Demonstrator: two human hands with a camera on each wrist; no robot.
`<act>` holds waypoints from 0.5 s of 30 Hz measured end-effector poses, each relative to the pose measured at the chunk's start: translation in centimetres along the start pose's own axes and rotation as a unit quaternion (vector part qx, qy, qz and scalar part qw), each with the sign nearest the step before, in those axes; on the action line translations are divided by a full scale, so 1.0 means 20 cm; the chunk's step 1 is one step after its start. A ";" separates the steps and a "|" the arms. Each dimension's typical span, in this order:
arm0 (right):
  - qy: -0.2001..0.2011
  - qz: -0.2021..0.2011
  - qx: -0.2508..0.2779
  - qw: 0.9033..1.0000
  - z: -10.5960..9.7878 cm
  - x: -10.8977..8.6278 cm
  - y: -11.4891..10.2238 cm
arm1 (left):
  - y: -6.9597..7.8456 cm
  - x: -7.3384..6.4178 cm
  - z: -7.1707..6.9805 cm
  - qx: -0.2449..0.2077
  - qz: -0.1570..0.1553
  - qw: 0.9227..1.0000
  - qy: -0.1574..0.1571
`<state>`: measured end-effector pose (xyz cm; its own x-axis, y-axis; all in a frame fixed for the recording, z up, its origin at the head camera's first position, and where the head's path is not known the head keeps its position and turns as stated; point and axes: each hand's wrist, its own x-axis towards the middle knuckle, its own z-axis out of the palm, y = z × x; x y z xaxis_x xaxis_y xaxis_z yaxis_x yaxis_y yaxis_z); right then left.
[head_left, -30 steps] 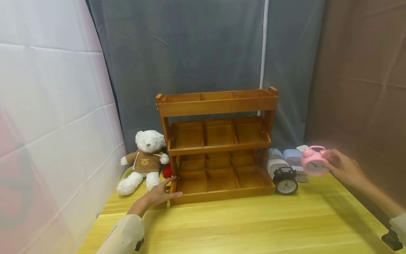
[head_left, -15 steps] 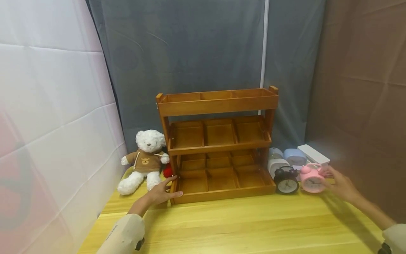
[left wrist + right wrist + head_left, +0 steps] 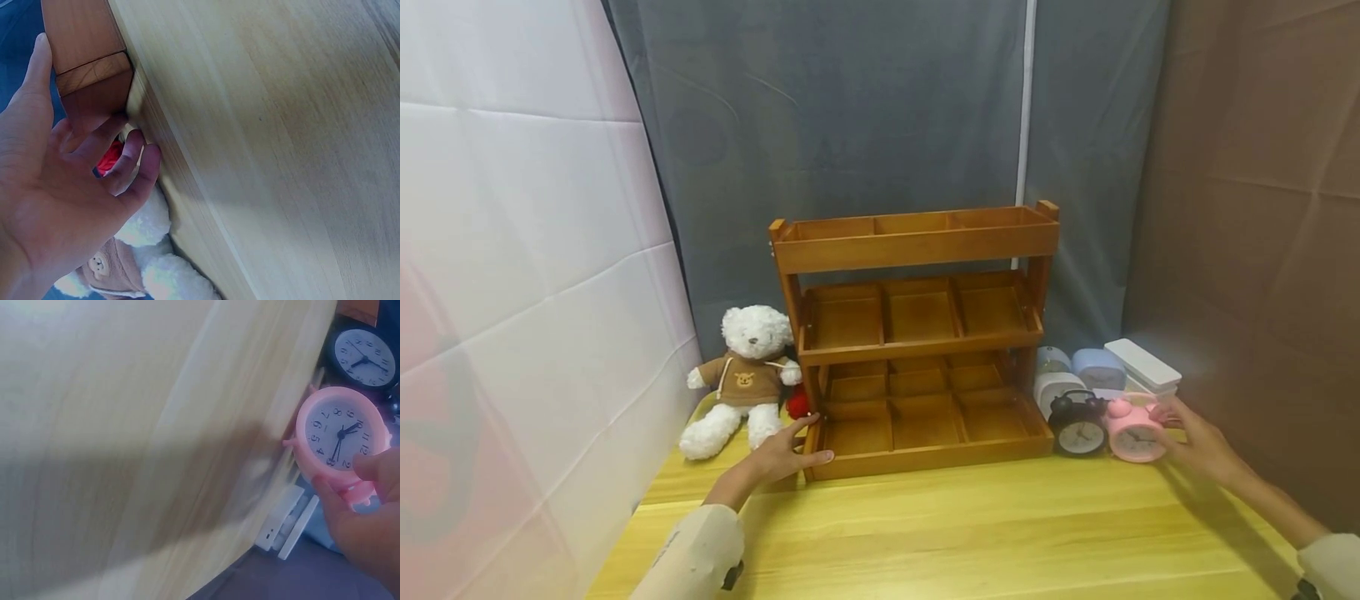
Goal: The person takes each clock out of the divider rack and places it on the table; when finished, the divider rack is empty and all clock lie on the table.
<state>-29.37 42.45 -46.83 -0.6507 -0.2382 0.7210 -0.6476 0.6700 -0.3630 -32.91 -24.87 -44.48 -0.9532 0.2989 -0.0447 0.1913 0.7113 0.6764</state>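
My right hand (image 3: 1204,446) holds a pink twin-bell alarm clock (image 3: 1129,437) by its right side, beside a black twin-bell alarm clock (image 3: 1080,437). In the right wrist view, thumb and finger pinch the edge of the pink alarm clock (image 3: 322,465), whose feet are at the tabletop. My left hand (image 3: 767,465) grips the lower left corner of a brown wooden display rack (image 3: 925,460), thumb at the front and fingers at the side. The left wrist view shows the rack's corner (image 3: 94,75) between thumb and fingers; the contact of some fingertips is hidden.
A white teddy bear (image 3: 743,379) in a brown sweater sits left of the rack, with a red item (image 3: 797,405) partly hidden between them. Behind the clocks stand a blue rounded clock (image 3: 1097,367), a white rounded item (image 3: 1054,390) and white boxes (image 3: 1142,363). Fabric walls surround the table.
My right hand has lowered the pink alarm clock from above the table to the tabletop, then slid it slightly left, close against the black one. My left hand has stayed at the rack.
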 end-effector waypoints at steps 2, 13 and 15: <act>-0.001 0.003 -0.006 1.000 0.00 0.00 0.00 | 0.00 0.01 0.00 0.000 0.001 1.000 0.000; -0.026 0.053 -0.057 0.997 -0.05 -0.02 -0.05 | -0.01 -0.03 0.00 0.033 0.027 0.999 -0.005; -0.022 0.058 -0.077 0.995 -0.06 -0.01 -0.08 | -0.01 -0.04 0.00 0.056 0.034 0.998 0.003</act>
